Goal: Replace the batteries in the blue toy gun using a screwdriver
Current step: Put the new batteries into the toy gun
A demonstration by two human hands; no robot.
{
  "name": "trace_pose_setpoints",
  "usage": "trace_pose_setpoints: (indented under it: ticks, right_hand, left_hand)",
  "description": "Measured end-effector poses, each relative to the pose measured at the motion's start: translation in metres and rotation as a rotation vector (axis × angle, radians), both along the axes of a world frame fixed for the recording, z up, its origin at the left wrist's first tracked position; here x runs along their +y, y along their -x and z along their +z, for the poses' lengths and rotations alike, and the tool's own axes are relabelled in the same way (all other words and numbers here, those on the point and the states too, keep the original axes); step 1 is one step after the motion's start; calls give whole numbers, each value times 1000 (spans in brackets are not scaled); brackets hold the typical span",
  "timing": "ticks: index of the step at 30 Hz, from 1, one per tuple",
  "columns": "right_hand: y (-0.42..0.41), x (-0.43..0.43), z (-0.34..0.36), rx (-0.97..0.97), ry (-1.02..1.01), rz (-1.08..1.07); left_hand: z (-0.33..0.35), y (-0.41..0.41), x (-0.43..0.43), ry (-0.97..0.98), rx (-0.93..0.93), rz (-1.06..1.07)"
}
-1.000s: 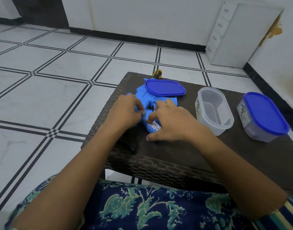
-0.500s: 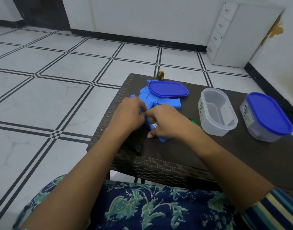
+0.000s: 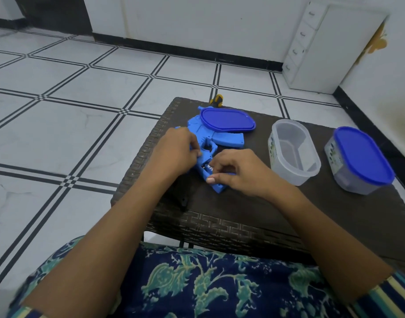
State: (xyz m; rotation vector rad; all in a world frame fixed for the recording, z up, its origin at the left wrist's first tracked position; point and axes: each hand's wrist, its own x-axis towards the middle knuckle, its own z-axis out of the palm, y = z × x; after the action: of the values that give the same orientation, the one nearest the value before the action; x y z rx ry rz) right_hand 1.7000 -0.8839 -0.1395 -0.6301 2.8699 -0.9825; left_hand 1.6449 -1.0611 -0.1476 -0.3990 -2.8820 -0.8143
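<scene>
The blue toy gun (image 3: 216,140) lies flat on the dark woven table (image 3: 242,214), grip toward me. My left hand (image 3: 176,154) holds the gun's left side with curled fingers. My right hand (image 3: 237,174) pinches at the open grip, where a battery (image 3: 208,166) with a white label shows in the compartment. A blue piece, maybe the compartment cover, peeks out under my right fingers. The screwdriver's yellow and black handle (image 3: 216,99) sticks out at the table's far edge, behind the gun.
A loose blue lid (image 3: 226,119) rests on the gun's barrel. An open clear tub (image 3: 293,152) and a tub with a blue lid (image 3: 359,160) stand to the right. A small black part (image 3: 183,200) lies near the table's front left edge.
My right hand has slid back off the grip, uncovering the open compartment and the battery. My left hand has stayed on the gun's left side.
</scene>
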Motion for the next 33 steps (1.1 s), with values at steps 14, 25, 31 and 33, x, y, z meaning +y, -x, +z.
trace_pose_setpoints:
  ticks: [14,25,31,33]
  right_hand:
    - [0,10,26,-143,-242,86]
    - [-5,37,29,-95,127,-147]
    - [-3,28,19,-37,318,-190]
    - [-1,19,16,15,335,-168]
  left_hand:
    - [10,-17,8,83,-4,-33]
    - [22,-16,33,279,-108,63]
    - [27,-9,19,204,-114,-34]
    - [31,-6,8,94,-154,-59]
